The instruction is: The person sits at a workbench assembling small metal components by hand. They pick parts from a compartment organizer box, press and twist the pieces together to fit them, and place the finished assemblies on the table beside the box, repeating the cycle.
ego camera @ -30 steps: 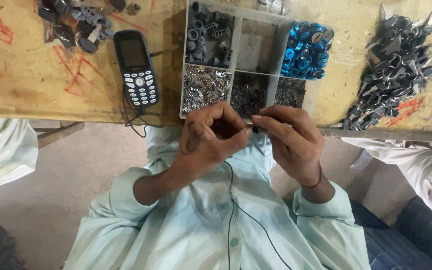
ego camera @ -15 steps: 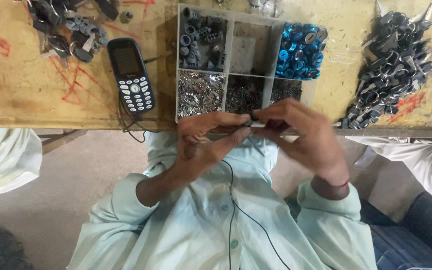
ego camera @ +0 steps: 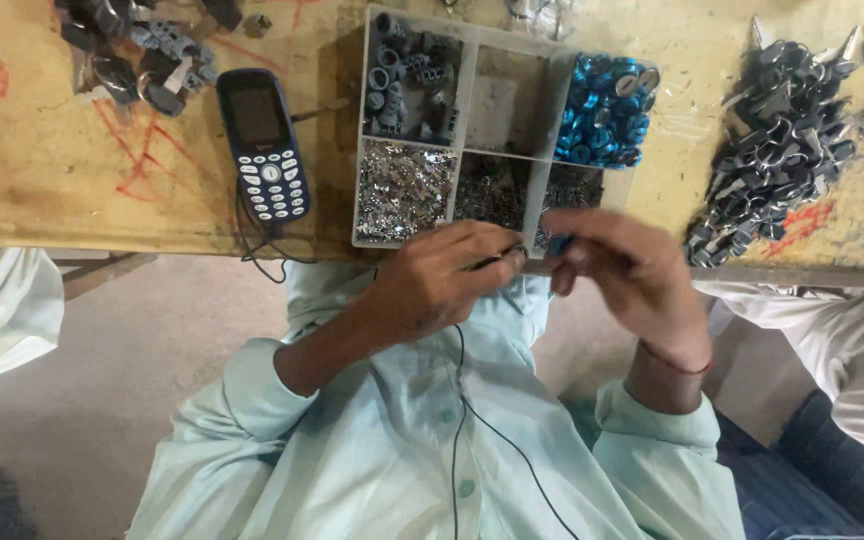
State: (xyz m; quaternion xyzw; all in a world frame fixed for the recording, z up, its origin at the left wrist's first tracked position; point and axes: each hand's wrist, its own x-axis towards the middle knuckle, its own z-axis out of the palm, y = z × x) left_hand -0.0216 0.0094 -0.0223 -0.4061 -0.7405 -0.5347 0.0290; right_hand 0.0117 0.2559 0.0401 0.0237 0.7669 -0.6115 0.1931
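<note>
1. The left hand (ego camera: pixel 442 280) is curled at the near edge of the worn yellow wooden tabletop (ego camera: pixel 72 190), fingers bent inward and pinched on a small dark metal part (ego camera: pixel 508 256) that is mostly hidden by the fingertips.
2. The right hand (ego camera: pixel 632 275) meets it from the other side, thumb and forefinger closed on a small blue piece (ego camera: pixel 560 243) just beside the dark part; whether the two pieces touch cannot be told.
3. Both hands hang over the near edge of the tabletop, just in front of the grey plastic compartment tray (ego camera: pixel 464 95), whose near wall they partly cover.
4. The tray's far-left compartment holds grey metal sleeves (ego camera: pixel 407 75); the far-middle one shows little; the far-right one is heaped with shiny blue metal rings (ego camera: pixel 604 112).
5. The near-left compartment is full of small silver metal bits (ego camera: pixel 402 190), and the near-middle and near-right ones hold darker small bits (ego camera: pixel 492 190).
6. A dark blue push-button mobile phone (ego camera: pixel 262 145) lies left of the tray, near the tabletop's near edge, with a thin black cable (ego camera: pixel 252 240) running off that edge.
7. A pile of dark metal clips (ego camera: pixel 777 150) covers the tabletop toward its right edge, and a smaller heap of dark grey parts (ego camera: pixel 137 55) sits toward the far-left corner.
8. Red scribbled marks (ego camera: pixel 142 160) show on the wood left of the phone.
9. The person wears a pale green buttoned shirt (ego camera: pixel 372 450), and a red thread band (ego camera: pixel 674 362) circles the right wrist.
</note>
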